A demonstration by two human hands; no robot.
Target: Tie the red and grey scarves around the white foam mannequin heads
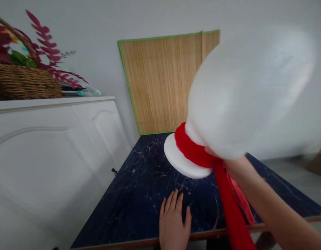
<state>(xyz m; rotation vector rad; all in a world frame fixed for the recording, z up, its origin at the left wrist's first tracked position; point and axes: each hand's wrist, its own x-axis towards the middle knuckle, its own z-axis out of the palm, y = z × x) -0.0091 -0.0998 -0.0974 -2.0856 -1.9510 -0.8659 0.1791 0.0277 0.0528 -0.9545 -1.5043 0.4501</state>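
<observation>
A large smooth white head form [244, 90], much like a foam mannequin head, is tilted above the table with its round white base [181, 163] toward the lower left. Around its neck runs a red scarf [191, 147], whose long ends hang down past the table's front edge. My right hand [229, 163] grips the form at the neck; most of its fingers are hidden behind the white head and the cloth. Flat on the dark tabletop near the front edge rests my left hand [174, 218], fingers stretched out and holding nothing.
The dark blue marbled table [139, 194] reaches back to the wall, where a green-edged bamboo mat [160, 83] stands upright. A white cabinet [53, 152] borders the left side. On top sits a wicker basket [25, 81] with red-leaved artificial flowers.
</observation>
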